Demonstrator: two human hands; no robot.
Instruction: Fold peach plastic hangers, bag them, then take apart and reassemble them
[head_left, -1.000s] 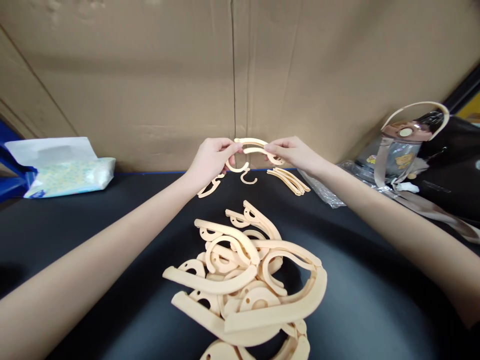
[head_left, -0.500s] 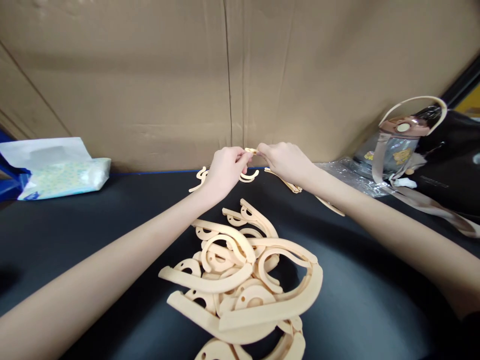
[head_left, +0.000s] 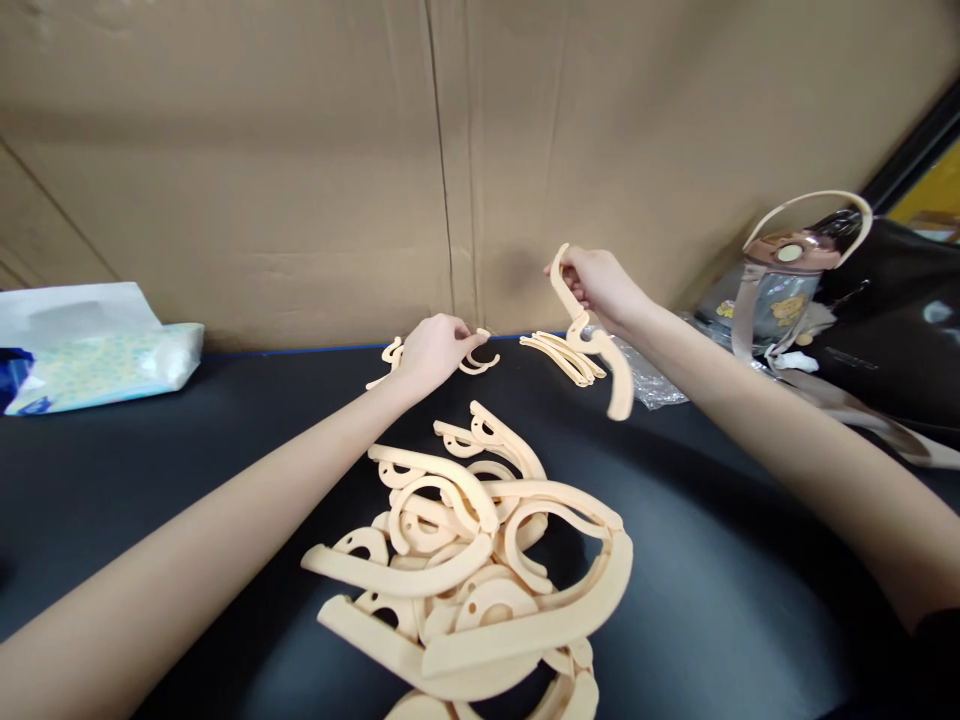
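My right hand is closed around one end of a cream folding hanger, raised over the back right of the black table; its jointed arms dangle below the fingers. At the table's back edge, my left hand pinches the top of a curved cream hanger hook. More small hook pieces lie partly hidden behind that hand. Under the raised hanger rests a small stack of slim hanger arms. Nearer to me spreads a pile of folded cream hangers.
A cardboard wall rises behind the black table. On the left lies a pack of tissues. To the right stand a clear drinking bottle with a strap, crumpled clear plastic and a black bag.
My hands were together over a small cream piece and have parted. The right moved right with the hanger, which now hangs unfolded; the left came down to the hook. The view shifted slightly.
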